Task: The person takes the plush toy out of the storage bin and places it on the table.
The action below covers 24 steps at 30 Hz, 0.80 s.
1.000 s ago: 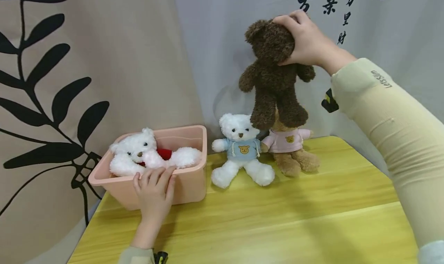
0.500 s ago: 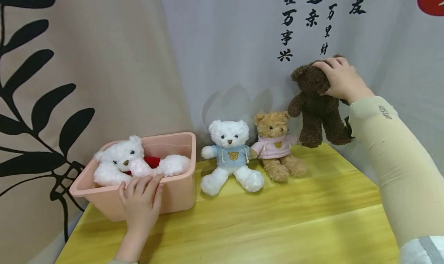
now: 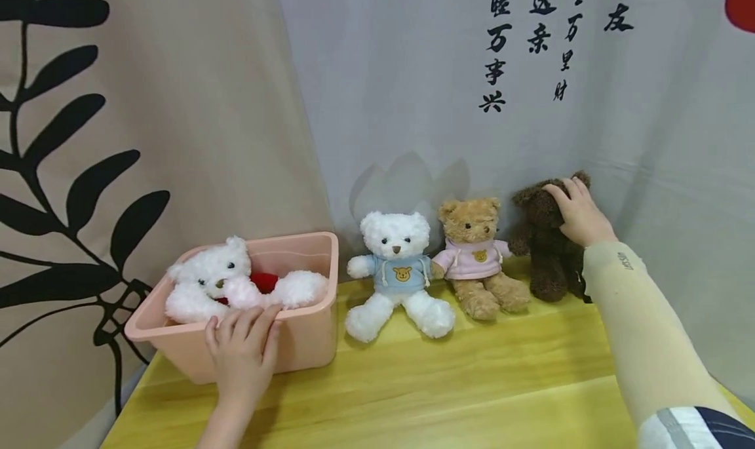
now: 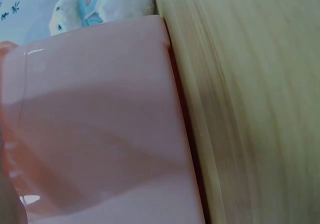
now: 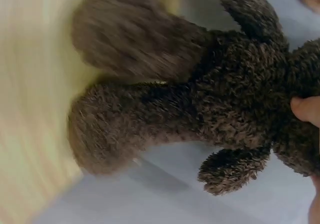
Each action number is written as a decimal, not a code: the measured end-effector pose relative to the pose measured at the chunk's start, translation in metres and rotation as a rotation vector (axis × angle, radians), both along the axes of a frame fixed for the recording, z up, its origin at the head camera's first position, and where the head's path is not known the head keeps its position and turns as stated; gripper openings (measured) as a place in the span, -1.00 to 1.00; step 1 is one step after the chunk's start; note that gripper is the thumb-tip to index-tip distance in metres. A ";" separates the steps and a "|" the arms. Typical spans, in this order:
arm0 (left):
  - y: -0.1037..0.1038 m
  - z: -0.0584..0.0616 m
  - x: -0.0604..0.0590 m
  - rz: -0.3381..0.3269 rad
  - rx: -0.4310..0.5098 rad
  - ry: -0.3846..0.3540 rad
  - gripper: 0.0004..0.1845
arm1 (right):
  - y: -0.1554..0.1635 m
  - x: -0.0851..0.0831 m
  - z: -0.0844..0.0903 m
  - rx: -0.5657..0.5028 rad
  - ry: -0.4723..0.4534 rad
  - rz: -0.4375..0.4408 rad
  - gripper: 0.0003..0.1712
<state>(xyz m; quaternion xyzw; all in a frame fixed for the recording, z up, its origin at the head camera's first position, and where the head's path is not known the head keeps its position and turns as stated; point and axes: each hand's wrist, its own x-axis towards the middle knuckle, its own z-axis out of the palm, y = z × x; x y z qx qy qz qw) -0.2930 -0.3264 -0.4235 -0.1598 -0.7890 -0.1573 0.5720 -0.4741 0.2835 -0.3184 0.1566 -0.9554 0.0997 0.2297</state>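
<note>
My right hand (image 3: 584,216) grips the head of a dark brown teddy bear (image 3: 548,252) at the table's back right. In the right wrist view the brown bear's legs (image 5: 125,114) are at the table surface, with fingertips at its head. My left hand (image 3: 243,354) holds the front rim of a pink plastic bin (image 3: 307,344), fingers over the edge. Inside the bin lies a white teddy bear (image 3: 209,278) with a bit of red clothing. A white bear in a blue hoodie (image 3: 401,272) and a tan bear in a pink hoodie (image 3: 476,259) sit side by side.
The yellow wood-grain table (image 3: 413,396) stands against a curtain (image 3: 389,108) printed with black leaves and characters. The bin is at the table's left end. In the left wrist view its wall (image 4: 100,124) fills much of the frame.
The brown bear has come down in my right hand, moving right from in front of the tan bear to the table beside it. My left hand stays at the bin's rim.
</note>
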 end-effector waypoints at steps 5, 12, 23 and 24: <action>0.002 -0.005 0.001 0.006 -0.004 0.006 -0.66 | -0.001 -0.008 -0.028 -0.065 -0.082 -0.033 0.09; -0.001 -0.006 0.001 0.017 0.007 0.010 -0.64 | -0.013 -0.018 -0.030 -0.053 -0.069 -0.060 0.05; -0.002 -0.003 -0.002 0.022 -0.022 0.031 -0.65 | -0.016 -0.022 -0.036 -0.044 -0.024 -0.235 -0.01; -0.002 -0.003 -0.002 0.022 -0.025 0.032 -0.66 | -0.015 -0.022 -0.035 -0.064 -0.014 -0.239 0.00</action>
